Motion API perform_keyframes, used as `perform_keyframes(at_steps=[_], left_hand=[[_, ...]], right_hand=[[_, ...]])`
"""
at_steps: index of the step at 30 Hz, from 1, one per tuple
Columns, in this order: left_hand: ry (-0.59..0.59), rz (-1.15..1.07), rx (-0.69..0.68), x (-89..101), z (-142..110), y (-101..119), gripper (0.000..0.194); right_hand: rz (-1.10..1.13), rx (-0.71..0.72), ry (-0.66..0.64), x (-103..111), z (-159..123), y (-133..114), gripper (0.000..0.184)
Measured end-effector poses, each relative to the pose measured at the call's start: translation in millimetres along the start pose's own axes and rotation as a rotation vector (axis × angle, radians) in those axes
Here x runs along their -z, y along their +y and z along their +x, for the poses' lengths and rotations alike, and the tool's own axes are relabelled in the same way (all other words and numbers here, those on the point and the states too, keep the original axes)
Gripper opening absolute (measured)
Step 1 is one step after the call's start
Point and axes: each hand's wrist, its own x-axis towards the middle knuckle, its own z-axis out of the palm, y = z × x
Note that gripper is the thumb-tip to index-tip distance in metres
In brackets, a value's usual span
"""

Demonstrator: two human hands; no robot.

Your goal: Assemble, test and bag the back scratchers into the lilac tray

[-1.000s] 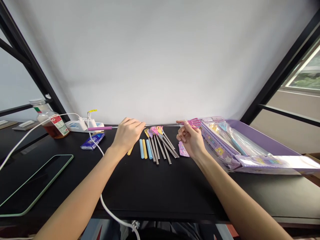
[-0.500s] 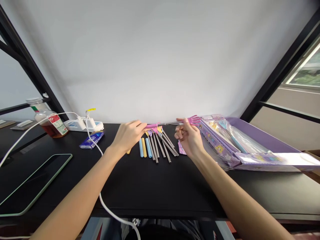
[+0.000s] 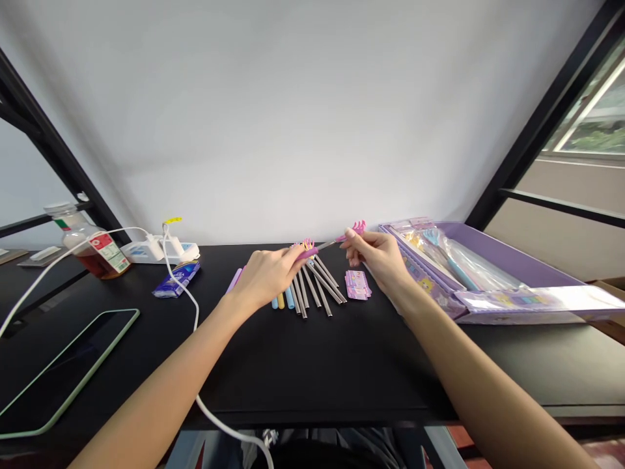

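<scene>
A pink telescopic back scratcher (image 3: 326,245) is stretched between my two hands above the black desk. My left hand (image 3: 263,277) is closed round its pink handle. Close to the claw-shaped head, the thumb and fingers of my right hand (image 3: 378,255) pinch the scratcher. Below it lie several metal rods (image 3: 317,290) with coloured claw heads, fanned out and partly covered by my left hand. Beside the rods are loose blue and yellow handle sleeves (image 3: 290,298), and a purple sleeve (image 3: 234,279) shows behind my left hand. A small stack of pink cards (image 3: 358,285) lies under my right hand.
At right stands an open purple box (image 3: 508,254) with bagged back scratchers (image 3: 452,260). Leftward are a blue packet (image 3: 176,279), a power strip (image 3: 146,251), a bottle (image 3: 95,244) and a phone (image 3: 68,371). A white cable (image 3: 198,312) crosses the desk.
My hands have come closer together, and less of the scratcher's metal rod shows between them. The right fingers now pinch near the head, and the pink cards are more exposed.
</scene>
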Motion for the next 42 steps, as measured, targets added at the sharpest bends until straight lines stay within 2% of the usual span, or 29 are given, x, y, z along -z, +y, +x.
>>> perform_keyframes(at_steps=[3,5,8,10,11,15,19,21,24,26,29,32,34,38,42], left_hand=[[-0.143,-0.095,0.108,11.0,19.3,-1.3,0.031],[-0.206,-0.129,0.142,13.9,28.3,2.2,0.031],[-0.227,-0.099,0.133,6.9,28.4,10.5,0.03],[-0.228,-0.074,0.148,-2.6,21.3,13.4,0.03],[-0.237,-0.07,0.157,-7.4,16.9,13.2,0.031],[-0.287,-0.064,0.176,-19.6,3.0,4.5,0.032],[-0.3,-0.027,0.206,-21.7,-0.3,-1.3,0.034],[-0.276,-0.03,0.208,-20.4,-0.2,-0.3,0.034],[-0.224,-0.086,0.2,-16.9,0.0,2.6,0.03],[-0.174,-0.184,0.204,-15.4,0.4,3.9,0.029],[-0.084,-0.573,0.254,-16.3,1.9,5.6,0.031],[-0.043,-1.154,0.318,-17.5,3.9,10.1,0.035],[-0.055,-1.423,0.342,-15.8,4.5,14.9,0.033],[-0.118,-1.637,0.377,-9.1,4.1,23.1,0.028],[-0.095,-1.697,0.432,-8.3,5.0,25.5,0.032]], right_hand=[[-0.077,0.062,-0.002,24.2,17.5,-15.6,0.04],[-0.247,0.092,0.037,41.1,25.4,-22.8,0.038],[-0.851,0.109,0.16,62.6,24.2,-21.7,0.027],[-1.218,0.024,0.17,72.6,17.1,-13.9,0.023],[-1.326,-0.046,0.137,76.0,13.2,-9.1,0.024],[-1.461,-0.268,0.023,79.9,4.9,4.7,0.036],[-1.485,-0.332,0.007,74.3,4.4,4.6,0.037],[-1.494,-0.319,0.054,71.2,3.6,1.8,0.039],[-1.499,-0.219,0.198,67.4,1.7,-3.7,0.035],[-1.469,-0.089,0.3,63.9,0.3,-8.4,0.029],[-1.341,0.228,0.364,52.6,-2.2,-14.7,0.023],[-1.131,0.557,0.256,32.0,-6.2,-14.4,0.022],[-1.039,0.678,0.128,15.7,-10.1,-9.3,0.023],[-0.984,0.782,-0.112,-11.1,-19.9,5.3,0.022],[-0.947,0.818,-0.222,-21.4,-26.7,12.3,0.022]])
